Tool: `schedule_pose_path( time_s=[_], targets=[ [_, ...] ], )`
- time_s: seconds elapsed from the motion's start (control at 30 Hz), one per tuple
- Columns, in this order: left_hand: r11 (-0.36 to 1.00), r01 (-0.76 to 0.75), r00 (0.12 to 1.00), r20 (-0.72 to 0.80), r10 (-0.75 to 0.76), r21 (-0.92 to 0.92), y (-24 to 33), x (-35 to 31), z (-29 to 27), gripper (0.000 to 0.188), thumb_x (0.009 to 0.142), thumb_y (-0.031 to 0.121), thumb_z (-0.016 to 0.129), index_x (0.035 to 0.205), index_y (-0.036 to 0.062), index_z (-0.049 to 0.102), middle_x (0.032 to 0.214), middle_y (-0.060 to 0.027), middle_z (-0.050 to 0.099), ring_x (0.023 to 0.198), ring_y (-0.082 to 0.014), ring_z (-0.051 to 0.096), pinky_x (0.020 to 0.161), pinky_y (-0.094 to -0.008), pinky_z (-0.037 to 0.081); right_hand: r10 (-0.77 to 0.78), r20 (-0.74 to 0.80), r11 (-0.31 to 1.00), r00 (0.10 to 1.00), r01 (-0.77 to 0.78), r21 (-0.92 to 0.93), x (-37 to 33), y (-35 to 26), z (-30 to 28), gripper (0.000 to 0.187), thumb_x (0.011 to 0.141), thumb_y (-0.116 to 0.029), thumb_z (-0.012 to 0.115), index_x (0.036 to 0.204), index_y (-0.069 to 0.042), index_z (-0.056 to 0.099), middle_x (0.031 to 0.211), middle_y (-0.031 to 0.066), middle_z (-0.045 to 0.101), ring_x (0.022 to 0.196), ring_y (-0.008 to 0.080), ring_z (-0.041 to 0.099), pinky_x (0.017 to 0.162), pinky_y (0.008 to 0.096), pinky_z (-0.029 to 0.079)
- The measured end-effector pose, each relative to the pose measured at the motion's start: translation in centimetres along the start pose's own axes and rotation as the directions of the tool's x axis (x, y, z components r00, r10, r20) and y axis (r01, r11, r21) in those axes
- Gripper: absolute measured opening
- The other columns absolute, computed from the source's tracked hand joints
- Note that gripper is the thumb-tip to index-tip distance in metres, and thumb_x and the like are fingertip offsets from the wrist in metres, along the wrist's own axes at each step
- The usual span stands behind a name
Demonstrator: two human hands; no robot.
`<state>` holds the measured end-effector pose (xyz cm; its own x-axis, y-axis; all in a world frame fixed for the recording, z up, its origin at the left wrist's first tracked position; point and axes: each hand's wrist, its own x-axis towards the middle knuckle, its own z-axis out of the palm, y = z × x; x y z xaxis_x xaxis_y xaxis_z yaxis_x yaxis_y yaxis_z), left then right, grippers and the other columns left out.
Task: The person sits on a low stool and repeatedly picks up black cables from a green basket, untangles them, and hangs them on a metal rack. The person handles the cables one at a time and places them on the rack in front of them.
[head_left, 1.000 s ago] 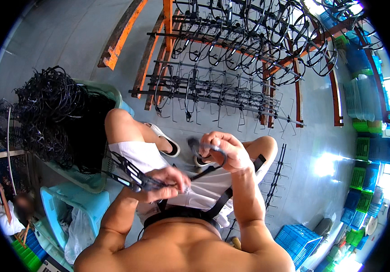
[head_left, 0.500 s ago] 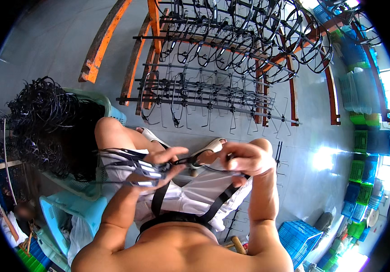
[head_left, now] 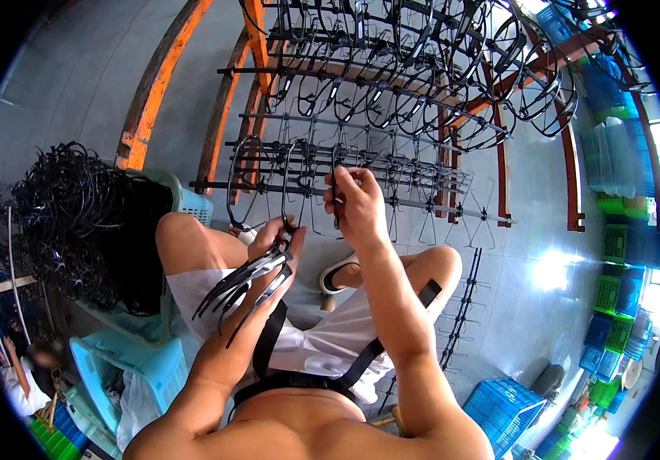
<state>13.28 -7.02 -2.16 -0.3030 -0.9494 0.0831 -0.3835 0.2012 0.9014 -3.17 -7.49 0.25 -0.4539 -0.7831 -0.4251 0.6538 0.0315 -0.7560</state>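
Note:
A bundle of glossy black curved plastic strips [head_left: 236,290] lies along my left wrist, its front ends held in my left hand [head_left: 276,239]. Farther forward, my right hand [head_left: 357,203] pinches a single slim black strip [head_left: 336,208], upright beside the lowest bar of a hanging rack [head_left: 418,205]. Thin wire hooks [head_left: 426,226] stick out from this bar. Two black loops [head_left: 293,188] hang on its left part. My fingers partly cover the strip and the hook behind it, so I cannot tell whether they touch.
Orange posts [head_left: 157,84] carry upper bars full of hanging black loops [head_left: 422,69]. At left, a green basket [head_left: 169,182] overflows with black strips [head_left: 77,207]; a light-blue stool [head_left: 127,356] is nearer. A blue crate [head_left: 502,410] stands at right. Another person [head_left: 31,376] is at far left.
My right hand has moved forward and left from above my knee to the rack, taking a strip along. My left hand, with the bundle, has shifted slightly forward.

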Motion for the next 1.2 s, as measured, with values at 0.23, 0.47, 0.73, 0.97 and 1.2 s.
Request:
schedule_pose_path(
  time_s=[0.23, 0.47, 0.73, 0.97, 1.2],
  targets=[
    [0.989, 0.150, 0.989, 0.001, -0.150, -0.014, 0.4, -0.3, 0.2, 0.018, 0.079, 0.008, 0.070, 0.092, 0.0010, 0.060, 0.074, -0.0100, 0.063, 0.058, -0.0166, 0.056, 0.057, -0.0289, 0.047, -0.054, -0.016, 0.996, 0.998, 0.055, 0.066, 0.0, 1.2, -1.4, 0.018, 0.093, -0.016, 0.058, 0.098, -0.006, 0.044, 0.087, 0.0100, 0.060, 0.062, 0.0141, 0.056, 0.051, 0.0253, 0.043],
    [0.997, 0.071, 0.997, -0.033, -0.073, -0.038, 0.9, -0.1, 0.3, 0.018, 0.085, 0.012, 0.067, 0.096, -0.0005, 0.061, 0.064, -0.0056, 0.061, 0.053, -0.0094, 0.056, 0.052, -0.0250, 0.044, -0.189, 0.027, 0.981, 0.982, 0.190, -0.043, -0.7, 1.8, -1.1, 0.018, 0.093, -0.012, 0.057, 0.096, -0.003, 0.043, 0.083, 0.0108, 0.060, 0.059, 0.0140, 0.056, 0.050, 0.0251, 0.046],
    [0.981, 0.184, 0.983, 0.037, -0.182, -0.057, 1.6, 0.0, -0.1, 0.017, 0.083, 0.013, 0.067, 0.093, 0.0007, 0.061, 0.064, -0.0060, 0.061, 0.049, -0.0107, 0.054, 0.052, -0.0266, 0.043, -0.002, 0.047, 0.993, 0.999, 0.008, -0.117, -0.5, 1.2, -0.3, 0.019, 0.090, -0.012, 0.060, 0.094, 0.000, 0.046, 0.079, 0.0113, 0.061, 0.059, 0.0152, 0.057, 0.049, 0.0267, 0.046],
    [0.984, 0.120, 0.993, 0.000, -0.121, -0.132, 0.2, -0.2, 0.5, 0.016, 0.083, 0.013, 0.066, 0.092, 0.0014, 0.059, 0.061, -0.0042, 0.059, 0.040, -0.0090, 0.049, 0.039, -0.0257, 0.037, -0.163, -0.002, 0.983, 0.987, 0.162, 0.091, 0.3, 1.5, -1.0, 0.018, 0.091, -0.012, 0.060, 0.094, -0.004, 0.045, 0.081, 0.0100, 0.060, 0.061, 0.0149, 0.056, 0.052, 0.0256, 0.045],
    [0.985, 0.131, 0.991, 0.017, -0.130, -0.113, 0.8, -0.1, 0.3, 0.015, 0.084, 0.012, 0.065, 0.092, 0.0015, 0.059, 0.060, -0.0032, 0.058, 0.040, -0.0085, 0.048, 0.039, -0.0256, 0.037, -0.061, -0.029, 0.997, 0.998, 0.063, 0.054, 0.1, 1.6, -1.0, 0.017, 0.091, -0.012, 0.060, 0.094, -0.004, 0.045, 0.080, 0.0097, 0.061, 0.061, 0.0144, 0.056, 0.052, 0.0252, 0.045]
  ],
)
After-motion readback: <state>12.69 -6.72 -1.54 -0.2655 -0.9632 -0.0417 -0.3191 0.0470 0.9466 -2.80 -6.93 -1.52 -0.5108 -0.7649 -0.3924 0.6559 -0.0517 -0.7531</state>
